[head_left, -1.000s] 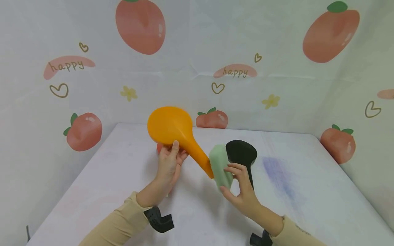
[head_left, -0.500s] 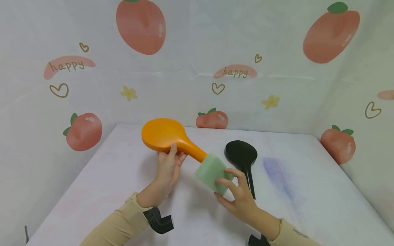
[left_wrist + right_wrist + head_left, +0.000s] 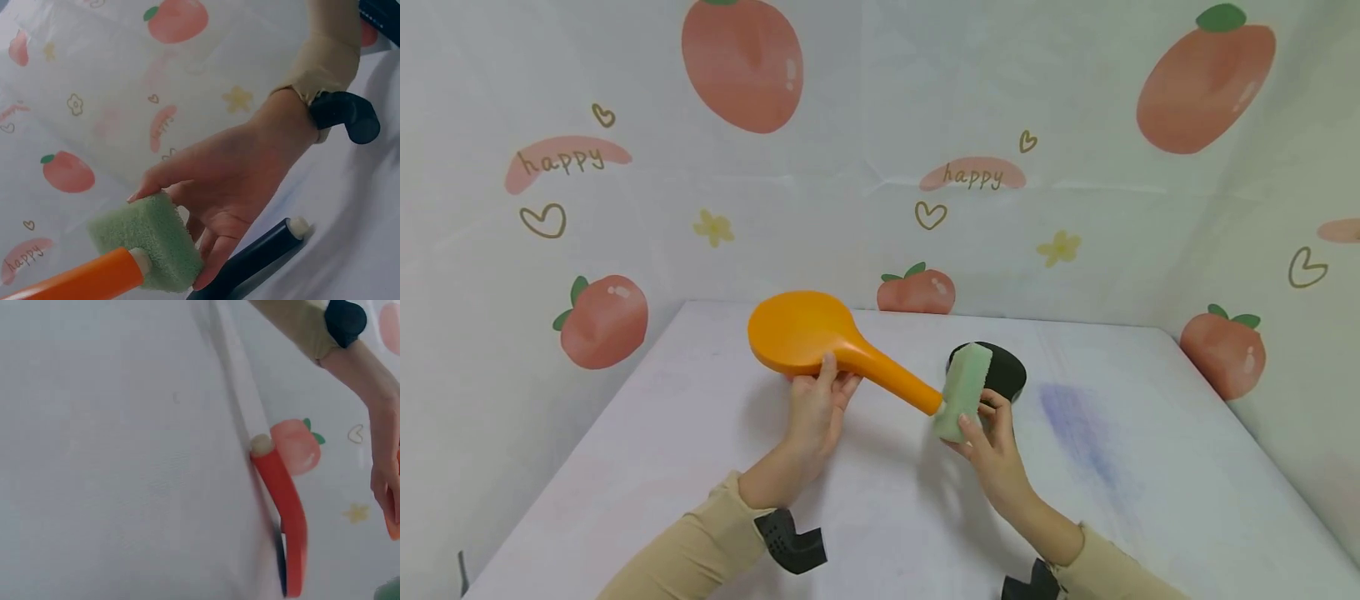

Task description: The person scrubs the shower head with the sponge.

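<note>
Left hand point(image 3: 817, 406), centre-left of the head view, grips the orange spoon point(image 3: 820, 340) under its bowl, raised off the table point(image 3: 1150, 500), likely to steady it. Long axis runs upper left to lower right; handle tip points at the sponge point(image 3: 964, 390). Right hand point(image 3: 992, 442) pinches that sponge against the tip, over a black spoon point(image 3: 1011, 375).

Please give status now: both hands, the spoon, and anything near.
Left hand grips orange spoon near its bowl. Right hand holds green sponge against handle end. Black spoon lies behind sponge.
</note>
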Available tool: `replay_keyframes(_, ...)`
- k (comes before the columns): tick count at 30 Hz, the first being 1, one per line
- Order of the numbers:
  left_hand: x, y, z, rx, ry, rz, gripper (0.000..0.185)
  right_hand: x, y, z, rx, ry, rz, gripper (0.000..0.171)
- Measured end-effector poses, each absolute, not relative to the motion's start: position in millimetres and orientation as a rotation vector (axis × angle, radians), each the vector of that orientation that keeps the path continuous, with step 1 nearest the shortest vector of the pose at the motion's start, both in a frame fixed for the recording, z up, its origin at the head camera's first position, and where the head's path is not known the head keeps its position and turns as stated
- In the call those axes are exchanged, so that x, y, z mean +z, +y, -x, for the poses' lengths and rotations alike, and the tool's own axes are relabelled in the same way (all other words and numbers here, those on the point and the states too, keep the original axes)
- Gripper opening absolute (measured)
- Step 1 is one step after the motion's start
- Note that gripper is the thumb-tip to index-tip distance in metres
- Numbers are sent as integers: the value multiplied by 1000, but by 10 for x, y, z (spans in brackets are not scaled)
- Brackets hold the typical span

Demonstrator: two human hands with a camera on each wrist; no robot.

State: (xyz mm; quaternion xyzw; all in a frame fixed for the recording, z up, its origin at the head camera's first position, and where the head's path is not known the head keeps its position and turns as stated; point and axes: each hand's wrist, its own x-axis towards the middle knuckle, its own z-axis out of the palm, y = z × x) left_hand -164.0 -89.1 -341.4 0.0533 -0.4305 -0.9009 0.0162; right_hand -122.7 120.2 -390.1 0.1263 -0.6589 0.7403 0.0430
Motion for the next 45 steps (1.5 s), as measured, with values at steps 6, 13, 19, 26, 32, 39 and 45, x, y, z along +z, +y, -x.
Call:
replay_keyframes(6,-3439,-869,1640,-2798,-1349,-120,46,-3845,1257,1289,2352,-2033,-256,23)
replay_keyframes(13,-3502,-850,1669,-2766,-1477,-71,44,-3787,1390,1362,2189,-2137,-215,34)
replay_keyframes(19,-3583,-851,1713,-2704,-1800,-97,43,-3737,1529,1421,2099,-2192,-154,38)
replay_keyframes(26,-3713,-810,1775,-2606,-2136,-200,42,-3711,1658,1455,2041,-2213,-85,40)
replay_keyframes(32,-3800,-759,1882,-2555,-2293,-207,40,-3725,1757,1482,1889,-2299,-43,44)
replay_keyframes(39,-3861,-689,1973,-2560,-2402,-250,41,-3792,1827,1487,1577,-2422,-96,43)
replay_keyframes(45,-3943,-647,2030,-2557,-2450,-283,42,-3855,1856,1494,1334,-2422,-165,42)
